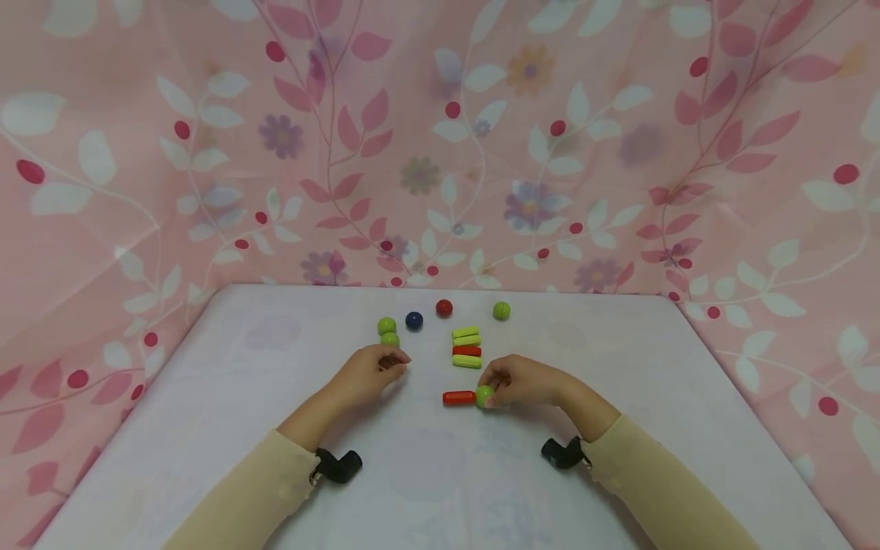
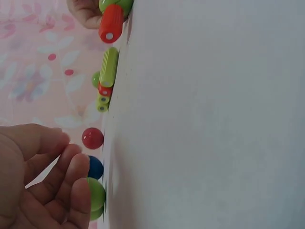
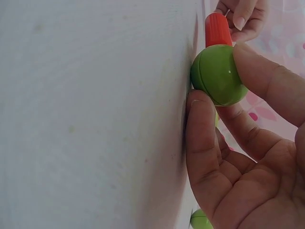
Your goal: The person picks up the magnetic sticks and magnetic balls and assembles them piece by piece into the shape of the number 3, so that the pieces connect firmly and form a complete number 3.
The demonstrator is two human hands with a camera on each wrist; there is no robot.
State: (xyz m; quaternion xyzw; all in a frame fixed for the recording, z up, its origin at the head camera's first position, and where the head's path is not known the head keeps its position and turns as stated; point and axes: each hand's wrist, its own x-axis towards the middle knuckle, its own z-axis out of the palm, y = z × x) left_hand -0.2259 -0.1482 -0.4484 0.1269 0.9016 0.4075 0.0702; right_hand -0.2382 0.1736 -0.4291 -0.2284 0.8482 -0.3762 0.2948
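My right hand [image 1: 525, 382] pinches a green ball [image 3: 218, 75] between thumb and fingers, low over the white table. The ball touches one end of a red ridged rod [image 1: 459, 398], which points left; the rod's free end shows a small silvery disc in the left wrist view. Loosely bent and holding nothing, my left hand [image 1: 367, 373] hovers left of the rod. Just beyond it are two green balls [image 1: 387, 326], one nearer than the other. The left wrist view shows its thumb and index finger close together, with the palm partly in sight.
Behind the red rod lies a row of short rods, several yellow-green [image 1: 466, 332] and one red [image 1: 467, 351]. Farther back sit a dark blue ball [image 1: 414, 321], a red ball [image 1: 444, 308] and another green ball [image 1: 502, 311]. A pink floral cloth [image 1: 440, 153] hangs behind the table [image 1: 426, 473].
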